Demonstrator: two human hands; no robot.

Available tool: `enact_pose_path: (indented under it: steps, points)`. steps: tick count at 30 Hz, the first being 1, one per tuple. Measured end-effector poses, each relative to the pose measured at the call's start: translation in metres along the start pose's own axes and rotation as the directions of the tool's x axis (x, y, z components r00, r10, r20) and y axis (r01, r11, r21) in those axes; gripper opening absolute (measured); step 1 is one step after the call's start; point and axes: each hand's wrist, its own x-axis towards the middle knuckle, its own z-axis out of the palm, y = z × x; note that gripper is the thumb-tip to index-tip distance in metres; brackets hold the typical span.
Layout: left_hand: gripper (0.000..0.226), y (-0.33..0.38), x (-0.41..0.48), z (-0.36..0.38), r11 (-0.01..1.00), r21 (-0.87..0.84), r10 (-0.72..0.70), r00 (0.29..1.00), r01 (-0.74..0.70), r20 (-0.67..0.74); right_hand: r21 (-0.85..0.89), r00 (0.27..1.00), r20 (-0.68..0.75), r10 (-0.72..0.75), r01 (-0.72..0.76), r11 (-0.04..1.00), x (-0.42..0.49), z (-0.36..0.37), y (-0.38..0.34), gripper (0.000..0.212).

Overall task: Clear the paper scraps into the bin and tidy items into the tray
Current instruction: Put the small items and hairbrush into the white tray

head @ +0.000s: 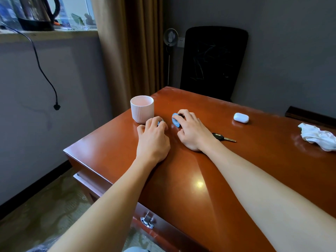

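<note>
My left hand [153, 137] rests on the red-brown desk [112, 148], its curled fingertips on a small blue object [160, 122] that is mostly hidden. My right hand [192, 131] grips a blue round disc-like piece [175, 120] tilted on edge, with something dark behind it under the fingers. A crumpled white paper scrap [318, 136] lies at the desk's right edge. A white earbud case [241, 117] sits farther back, and a black-headed key [223, 137] lies just right of my right wrist. No bin or tray is in view.
A white ribbed cup [142, 109] stands close to my left hand near the desk's far left corner. A black chair [214, 62] is behind the desk. The desk's left edge drops to a drawer with a metal handle [147, 221]. A kettle [36, 13] sits on the windowsill.
</note>
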Motion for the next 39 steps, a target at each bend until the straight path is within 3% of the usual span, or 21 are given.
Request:
enact_pose_path:
  steps: [8,17,28,39]
  points:
    - [0.026,0.003,-0.001,-0.001,1.0,-0.003,-0.011,0.999,0.011,-0.031,0.092,0.996,-0.072,0.054,-0.047,0.995,-0.003,0.0,-0.004,0.037]
    - [0.036,-0.001,-0.004,-0.004,0.996,-0.071,0.053,0.997,-0.057,-0.061,-0.063,0.993,-0.091,0.073,-0.079,0.995,-0.015,-0.004,-0.016,0.029]
    - [0.029,0.001,-0.003,-0.01,0.98,-0.184,0.091,0.993,-0.077,0.07,0.203,0.94,-0.056,0.335,-0.318,0.926,-0.078,-0.039,-0.033,0.024]
    - [0.023,0.045,-0.032,-0.04,0.929,-0.324,0.209,0.977,-0.181,0.052,0.261,0.95,-0.031,0.31,-0.291,0.92,-0.132,-0.099,-0.005,0.02]
